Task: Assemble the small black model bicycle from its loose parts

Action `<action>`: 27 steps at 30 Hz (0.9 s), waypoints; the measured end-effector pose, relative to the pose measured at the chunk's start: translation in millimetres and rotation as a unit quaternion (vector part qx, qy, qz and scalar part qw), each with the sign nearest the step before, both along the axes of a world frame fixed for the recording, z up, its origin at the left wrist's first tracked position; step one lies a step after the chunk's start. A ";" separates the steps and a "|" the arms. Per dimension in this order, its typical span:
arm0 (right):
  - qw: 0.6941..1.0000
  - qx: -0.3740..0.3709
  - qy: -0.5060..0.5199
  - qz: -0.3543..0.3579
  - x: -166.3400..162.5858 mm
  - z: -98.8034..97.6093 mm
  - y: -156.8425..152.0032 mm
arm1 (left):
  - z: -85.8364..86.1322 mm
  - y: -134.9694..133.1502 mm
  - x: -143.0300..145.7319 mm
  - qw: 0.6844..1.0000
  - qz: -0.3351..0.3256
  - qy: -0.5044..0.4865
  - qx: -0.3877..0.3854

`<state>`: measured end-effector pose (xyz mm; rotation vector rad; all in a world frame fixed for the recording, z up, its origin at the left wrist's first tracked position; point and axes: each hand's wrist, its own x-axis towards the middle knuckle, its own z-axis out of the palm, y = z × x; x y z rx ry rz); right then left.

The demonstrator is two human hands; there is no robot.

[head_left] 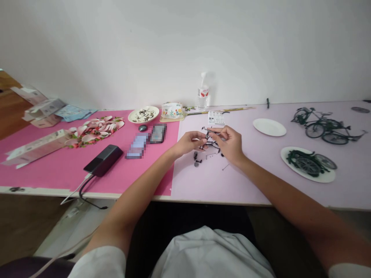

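Observation:
My left hand (189, 142) and my right hand (228, 143) meet over the lilac table top (226, 181), fingers pinched on a small black model bicycle frame (211, 138) held between them. A few small black parts (197, 158) and a thin pin (225, 167) lie on the table just below the hands. A printed instruction sheet (216, 118) lies just beyond them.
Two finished green model bicycles (324, 125) stand at the right, with a plate of green bicycle parts (308, 164) and an empty white plate (269, 127) nearby. On the pink mat (58, 162) lie a black power bank (103, 160), two phones (147, 139), a bowl (143, 114) and boxes (37, 146). A water bottle (203, 92) stands by the wall.

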<state>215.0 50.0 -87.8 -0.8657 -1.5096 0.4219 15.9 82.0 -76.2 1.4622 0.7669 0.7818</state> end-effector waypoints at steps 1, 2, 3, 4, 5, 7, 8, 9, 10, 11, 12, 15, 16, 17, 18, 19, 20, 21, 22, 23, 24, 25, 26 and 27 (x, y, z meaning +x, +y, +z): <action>1.000 -0.002 0.001 0.002 -0.1 -0.1 -0.2 | 0.5 -0.2 -0.1 1.000 0.000 0.000 -0.003; 1.000 -0.002 0.003 0.005 -0.2 -0.1 -0.4 | 1.0 -0.1 -0.3 1.000 -0.002 0.000 -0.008; 1.000 -0.001 0.006 0.008 -0.3 0.0 -0.7 | 1.3 0.0 -0.4 1.000 -0.007 0.001 -0.015; 1.000 -0.001 0.008 0.012 -0.4 0.1 -1.0 | 1.5 0.3 -0.5 1.000 -0.012 0.002 -0.023; 1.000 0.000 0.009 0.013 -0.3 0.2 -1.2 | 1.6 0.6 -0.6 0.999 -0.017 0.002 -0.029; 1.000 0.000 0.003 0.010 0.2 0.1 -1.5 | 1.3 1.4 -0.7 0.999 -0.023 0.004 -0.036; 1.000 0.001 -0.005 0.005 0.8 -0.2 -1.5 | 1.0 1.8 -0.8 0.999 -0.023 0.005 -0.034; 1.000 0.002 -0.014 -0.002 1.5 -0.6 -1.3 | 0.5 2.2 -1.0 0.999 -0.023 0.005 -0.031; 1.000 0.004 -0.026 -0.009 2.4 -1.1 -1.0 | -0.1 2.6 -1.3 0.999 -0.024 0.004 -0.027; 0.999 0.005 -0.038 -0.015 3.4 -1.6 -0.6 | -0.8 3.0 -1.5 0.999 -0.026 0.002 -0.023; 0.998 0.006 -0.051 -0.021 4.3 -2.1 -0.2 | -1.5 3.5 -1.8 0.999 -0.030 0.000 -0.020; 0.996 0.018 -0.085 -0.030 6.0 -2.2 0.6 | -3.5 4.9 -2.2 0.999 -0.043 -0.006 -0.016; 0.995 0.027 -0.093 -0.029 6.1 -1.6 0.7 | -3.8 5.2 -2.2 0.999 -0.046 -0.008 -0.016; 0.994 0.038 -0.101 -0.026 6.2 -0.8 0.8 | -3.8 5.5 -2.0 0.999 -0.048 -0.008 -0.016; 0.992 0.049 -0.110 -0.022 6.2 0.2 0.9 | -3.5 5.6 -1.9 0.999 -0.048 -0.007 -0.015; 0.991 0.058 -0.120 -0.018 6.3 1.3 1.2 | -2.9 5.6 -1.7 0.999 -0.047 -0.005 -0.013; 0.989 0.065 -0.133 -0.015 6.6 2.3 1.6 | -2.2 5.5 -1.5 0.999 -0.045 -0.003 -0.011; 0.986 0.069 -0.148 -0.016 7.0 3.2 2.1 | -1.3 5.4 -1.3 0.999 -0.042 -0.002 -0.009; 0.983 0.072 -0.165 -0.019 7.7 3.9 2.8 | -0.4 5.1 -1.1 0.999 -0.038 -0.001 -0.010; 0.980 0.073 -0.182 -0.024 8.5 4.3 3.7 | 0.4 4.9 -0.8 0.999 -0.036 -0.001 -0.012; 0.977 0.073 -0.196 -0.031 9.4 4.6 4.5 | 1.2 4.5 -0.4 0.999 -0.035 -0.002 -0.015; 0.975 0.074 -0.208 -0.036 10.3 4.7 5.2 | 1.9 4.1 0.0 0.999 -0.034 -0.003 -0.016; 0.973 0.073 -0.216 -0.039 11.1 4.6 5.7 | 2.5 3.6 0.5 0.999 -0.034 -0.004 -0.012; 0.972 0.073 -0.221 -0.038 11.7 4.6 6.1 | 3.1 2.9 0.9 0.999 -0.034 -0.004 -0.005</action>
